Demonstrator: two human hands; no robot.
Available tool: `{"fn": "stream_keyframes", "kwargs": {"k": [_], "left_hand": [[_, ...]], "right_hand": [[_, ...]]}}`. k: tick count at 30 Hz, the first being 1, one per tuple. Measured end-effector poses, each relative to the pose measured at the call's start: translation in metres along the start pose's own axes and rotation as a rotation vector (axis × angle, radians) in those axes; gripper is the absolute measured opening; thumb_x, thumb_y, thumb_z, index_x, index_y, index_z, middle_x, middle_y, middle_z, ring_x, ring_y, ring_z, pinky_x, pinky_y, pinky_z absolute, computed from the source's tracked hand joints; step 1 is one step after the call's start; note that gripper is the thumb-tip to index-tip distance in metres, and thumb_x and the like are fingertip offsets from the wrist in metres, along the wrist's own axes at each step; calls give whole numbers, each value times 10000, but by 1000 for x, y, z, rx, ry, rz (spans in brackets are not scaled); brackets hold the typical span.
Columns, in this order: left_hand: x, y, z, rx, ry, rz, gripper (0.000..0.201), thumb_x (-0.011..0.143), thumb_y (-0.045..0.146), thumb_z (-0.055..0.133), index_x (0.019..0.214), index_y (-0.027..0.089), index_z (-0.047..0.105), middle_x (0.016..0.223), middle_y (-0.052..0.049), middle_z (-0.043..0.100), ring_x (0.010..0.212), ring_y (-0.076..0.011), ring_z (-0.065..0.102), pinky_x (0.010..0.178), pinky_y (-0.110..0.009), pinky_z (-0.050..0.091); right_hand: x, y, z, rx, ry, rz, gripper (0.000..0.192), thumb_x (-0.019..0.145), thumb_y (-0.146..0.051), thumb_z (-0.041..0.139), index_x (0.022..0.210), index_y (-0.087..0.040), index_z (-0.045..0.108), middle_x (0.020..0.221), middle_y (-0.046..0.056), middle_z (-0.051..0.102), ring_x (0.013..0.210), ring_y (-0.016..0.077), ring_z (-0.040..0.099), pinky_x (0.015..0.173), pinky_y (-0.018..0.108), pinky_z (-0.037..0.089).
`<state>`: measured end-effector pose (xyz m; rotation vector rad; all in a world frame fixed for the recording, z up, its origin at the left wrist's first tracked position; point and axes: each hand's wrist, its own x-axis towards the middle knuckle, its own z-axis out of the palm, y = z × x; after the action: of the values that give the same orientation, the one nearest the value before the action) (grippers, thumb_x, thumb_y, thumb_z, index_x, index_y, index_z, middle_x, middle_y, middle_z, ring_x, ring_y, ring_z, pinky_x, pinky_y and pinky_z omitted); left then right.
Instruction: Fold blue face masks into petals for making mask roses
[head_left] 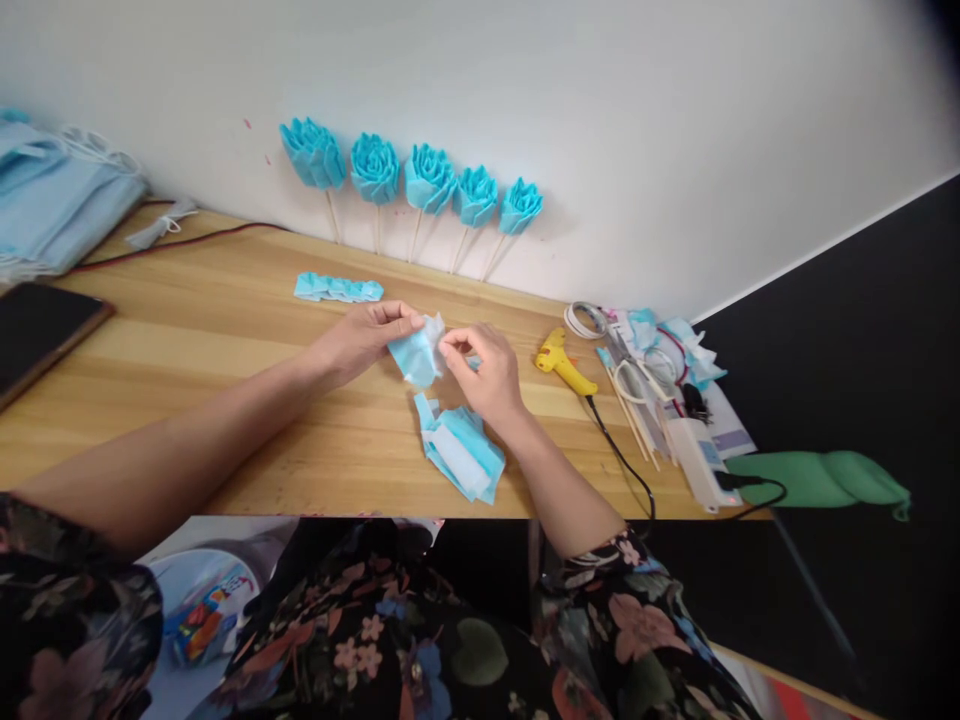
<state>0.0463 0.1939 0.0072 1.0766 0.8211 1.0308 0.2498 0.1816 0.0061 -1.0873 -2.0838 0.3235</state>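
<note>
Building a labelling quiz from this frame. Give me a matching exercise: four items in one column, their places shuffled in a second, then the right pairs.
Items
1. blue paper flowers
2. yellow glue gun
3. folded blue piece
4. dark tablet

Places
A. pinched between the left hand and the right hand
B. at the left edge of the wooden table
C. on sticks, leaning against the white wall
D. lying on the table to the right of the right hand, cord trailing toward the near edge

Pairs: 1-C, 2-D, 3-A, 4-B
</note>
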Motion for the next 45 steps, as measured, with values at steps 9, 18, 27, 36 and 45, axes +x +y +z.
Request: {"fn": "stream_keyframes", "kwargs": {"k": [9, 18, 27, 36, 45], "left_hand": [[-2, 4, 4, 17, 112, 63, 282, 777, 361, 807, 669, 172, 628, 590, 16, 609, 494, -91, 534, 479, -213, 434], [-2, 1, 4, -18, 99, 65, 244, 819, 330, 765, 716, 156, 628, 647, -10, 661, 566, -111, 613, 552, -214, 486], [6, 0, -6, -91, 152, 108, 159, 840, 230, 732, 731, 149, 648, 633, -5, 635, 530, -92, 576, 506, -194, 483], [8, 1, -8, -116, 180, 94, 228, 890, 273, 719, 723, 164, 609, 633, 3, 629, 534, -90, 576, 525, -199, 481], [-5, 13, -5, 214, -236, -36, 358, 840, 490, 710, 665, 178, 693, 564, -36, 619, 493, -125, 541, 478, -213, 425]], "right_hand": [[-2, -7, -1, -29, 18, -67, 208, 967, -389, 572, 849, -228, 632, 797, 8, 679, 796, 172, 592, 825, 340, 412], [0, -1, 3, 99, 4, 49, 232, 941, -379, 554, 771, -226, 594, 767, 13, 648, 764, 165, 570, 799, 326, 442], [16, 26, 3, 848, 308, 468, 257, 774, -477, 632, 794, -248, 517, 767, -10, 612, 763, 147, 596, 742, 288, 527], [17, 40, -1, 1093, 414, 557, 322, 816, -570, 582, 750, -256, 554, 884, 43, 712, 936, 195, 655, 903, 418, 580], [19, 46, -5, 1111, 458, 589, 312, 825, -558, 564, 758, -254, 555, 881, 48, 714, 920, 180, 670, 891, 373, 590]]}}
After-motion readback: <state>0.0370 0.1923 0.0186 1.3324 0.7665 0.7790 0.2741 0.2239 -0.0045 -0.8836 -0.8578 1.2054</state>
